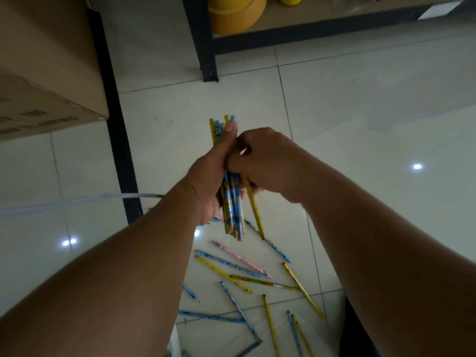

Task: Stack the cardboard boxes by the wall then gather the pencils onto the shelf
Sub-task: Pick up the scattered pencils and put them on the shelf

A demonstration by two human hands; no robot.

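Observation:
My left hand (211, 176) grips a bundle of blue and yellow pencils (233, 204), held roughly upright in front of me, thumb pressed along their upper part. My right hand (265, 161) curls round the same bundle from the right, and one yellow pencil (255, 210) slants out below its fingers. Several loose pencils (231, 266), blue, yellow and pink, lie scattered on the tiled floor (360, 130) beneath my forearms. A cardboard box (46, 73) fills the upper left corner. The shelf (309, 32), with a dark metal frame, runs across the top.
A yellow plastic container (237, 14) stands on the lowest shelf board. A dark shelf post (116, 124) runs down beside the box, and another post foot (210, 70) meets the floor near the top centre. A clear strip (77, 200) lies across the floor at left.

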